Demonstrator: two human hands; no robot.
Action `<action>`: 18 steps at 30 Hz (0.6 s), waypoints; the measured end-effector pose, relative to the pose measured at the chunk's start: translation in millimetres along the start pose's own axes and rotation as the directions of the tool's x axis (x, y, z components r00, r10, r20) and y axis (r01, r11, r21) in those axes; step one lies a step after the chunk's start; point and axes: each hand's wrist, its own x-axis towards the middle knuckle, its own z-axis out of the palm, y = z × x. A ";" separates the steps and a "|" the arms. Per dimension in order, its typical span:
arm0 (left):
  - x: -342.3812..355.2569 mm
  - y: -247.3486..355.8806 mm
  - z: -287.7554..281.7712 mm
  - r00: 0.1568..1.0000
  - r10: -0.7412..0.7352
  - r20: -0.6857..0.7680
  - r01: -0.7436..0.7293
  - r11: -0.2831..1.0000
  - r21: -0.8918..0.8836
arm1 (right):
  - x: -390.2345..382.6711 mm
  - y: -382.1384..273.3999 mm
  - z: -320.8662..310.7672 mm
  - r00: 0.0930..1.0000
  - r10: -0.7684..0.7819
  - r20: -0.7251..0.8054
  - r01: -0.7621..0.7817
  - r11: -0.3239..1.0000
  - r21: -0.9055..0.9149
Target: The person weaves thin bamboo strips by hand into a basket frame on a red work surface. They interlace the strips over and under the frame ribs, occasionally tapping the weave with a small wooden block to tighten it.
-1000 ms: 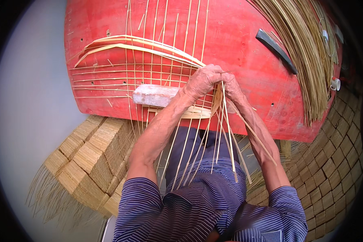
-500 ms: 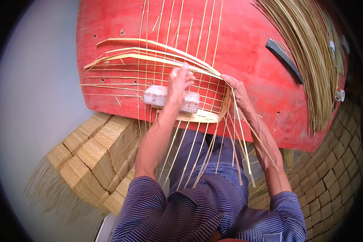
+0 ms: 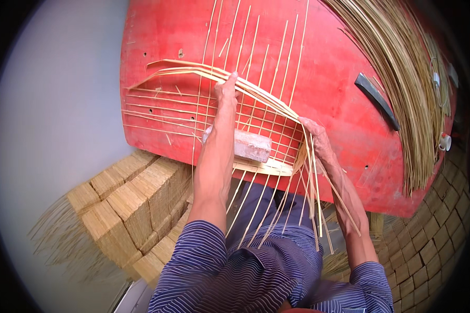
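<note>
1. Red paint is seen in the head view on a big board (image 3: 350,172), and a net of thin woven sticks (image 3: 272,127) is spread over it, near the person.
2. Long pale strips (image 3: 269,101) are bent in a curve along the far side of the net.
3. These strips are gripped by the left hand (image 3: 227,92), with the thumb pointing up.
4. The strips are pinched by the right hand (image 3: 318,139) at the net's right corner, where loose ends are hung down toward the lap.
5. The net is pressed by a whitish block (image 3: 253,145), partly hidden by the left forearm.
6. A white cup (image 3: 444,142) is placed at the board's right edge; what is kept inside is too small to be told.
7. Beside it, a big bundle of thin sticks (image 3: 402,83) is laid, with a dark bar (image 3: 377,101) set near.
8. Tan stacks (image 3: 125,208) are piled below the board, at the left.
</note>
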 end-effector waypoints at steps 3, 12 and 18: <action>21.2 9.2 19.3 0.997 -0.072 0.038 0.074 0.995 -0.061 | 1.1 0.0 4.8 0.986 0.169 0.008 -0.162 0.926 0.341; 0.1 46.4 70.4 0.666 0.061 0.743 0.222 0.935 -0.276 | 4.0 -10.8 -4.6 0.998 0.041 0.038 -0.042 0.999 0.023; -38.4 80.8 85.1 0.466 0.053 0.883 -0.059 0.998 -0.028 | 4.0 -14.2 -1.0 0.966 0.255 0.051 -0.258 0.915 0.311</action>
